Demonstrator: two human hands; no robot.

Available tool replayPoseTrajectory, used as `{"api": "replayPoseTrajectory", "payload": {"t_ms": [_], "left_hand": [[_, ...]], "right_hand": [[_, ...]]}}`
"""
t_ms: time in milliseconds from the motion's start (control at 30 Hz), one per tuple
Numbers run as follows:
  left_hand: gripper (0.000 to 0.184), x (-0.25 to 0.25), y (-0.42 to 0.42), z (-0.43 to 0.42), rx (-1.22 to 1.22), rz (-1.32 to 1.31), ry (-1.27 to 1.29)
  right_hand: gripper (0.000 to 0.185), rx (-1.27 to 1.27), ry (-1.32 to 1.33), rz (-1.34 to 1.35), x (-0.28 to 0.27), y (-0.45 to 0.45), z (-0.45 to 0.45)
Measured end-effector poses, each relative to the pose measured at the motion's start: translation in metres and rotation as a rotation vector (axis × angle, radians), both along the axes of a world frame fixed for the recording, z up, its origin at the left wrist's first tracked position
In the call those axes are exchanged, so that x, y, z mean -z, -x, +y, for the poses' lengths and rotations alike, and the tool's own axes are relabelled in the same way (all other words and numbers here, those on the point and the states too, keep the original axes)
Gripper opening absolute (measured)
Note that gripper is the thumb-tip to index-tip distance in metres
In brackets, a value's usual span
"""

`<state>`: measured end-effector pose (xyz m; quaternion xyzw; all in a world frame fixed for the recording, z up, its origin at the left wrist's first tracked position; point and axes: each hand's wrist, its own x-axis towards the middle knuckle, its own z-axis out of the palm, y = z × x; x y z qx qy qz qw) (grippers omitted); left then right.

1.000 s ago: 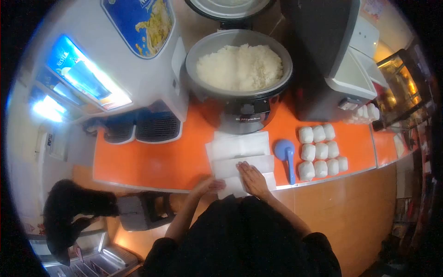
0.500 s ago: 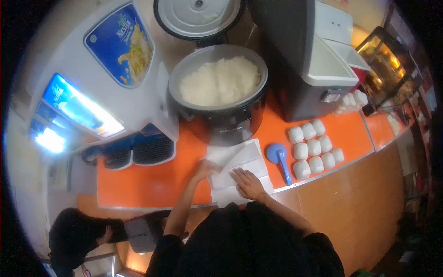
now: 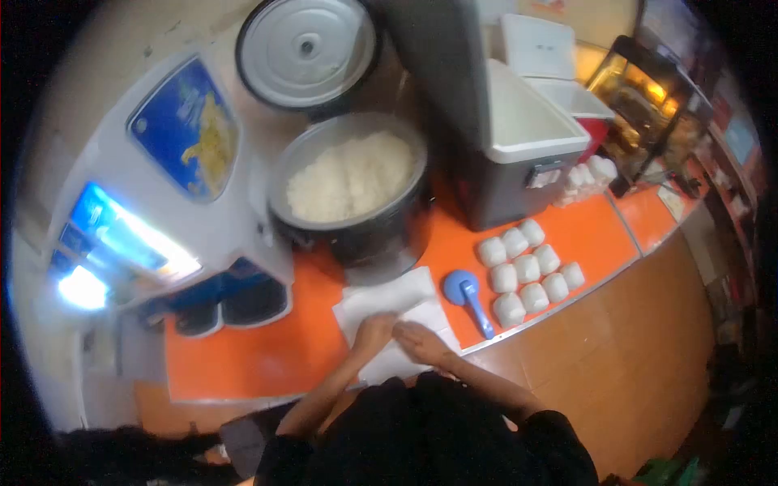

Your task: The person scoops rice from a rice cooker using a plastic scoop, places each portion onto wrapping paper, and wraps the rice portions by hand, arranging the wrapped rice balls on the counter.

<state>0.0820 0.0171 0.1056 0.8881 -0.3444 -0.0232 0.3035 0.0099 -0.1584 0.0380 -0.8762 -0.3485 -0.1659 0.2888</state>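
White paper sheets [image 3: 389, 296] lie on the orange counter in front of me, creased and overlapping. Over their middle, my left hand [image 3: 375, 332] and my right hand [image 3: 420, 342] almost meet. Both have their fingers curled in and look closed; whether a sheet is pinched between the fingertips is hidden. Right of the paper lies a blue rice paddle [image 3: 466, 290], its handle towards me. Behind the paper stands a black rice cooker [image 3: 373, 243], filled with white rice [image 3: 352, 178], with its round lid [image 3: 306, 53] raised.
Several white wrapped rice packets [image 3: 525, 268] stand in rows on the right of the counter [image 3: 259, 356]. A grey cooler box [image 3: 519, 186] is open behind them. On the left stands a drink dispenser [image 3: 243, 219]. A lit display case [image 3: 648, 105] is far right.
My left hand has come rightward from the paper's left edge to my right hand. My right hand's flat fingers have curled in. The camera view has shifted, and the person at lower left is mostly out of view.
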Motion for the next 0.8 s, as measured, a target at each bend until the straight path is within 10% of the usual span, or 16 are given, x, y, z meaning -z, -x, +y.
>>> {"api": "replayPoseTrajectory", "payload": {"t_ms": [267, 433, 700, 800], "left_hand": [[0.040, 0.009, 0.061, -0.009, -0.201, 0.156, 0.237], [0.051, 0.062, 0.069, 0.002, 0.013, -0.230, -0.075], [0.065, 0.057, 0.076, -0.003, -0.005, -0.259, -0.150], [0.058, 0.048, 0.076, -0.005, -0.026, -0.210, -0.078]], "right_hand": [[0.049, -0.049, -0.020, -0.160, 0.044, -0.007, -0.004], [0.044, 0.055, 0.412, 0.013, 0.001, 0.007, -0.011], [0.033, 0.027, 0.168, 0.099, -0.022, -0.020, -0.022], [0.059, -0.019, 0.262, 0.200, -0.046, -0.015, -0.045]]}}
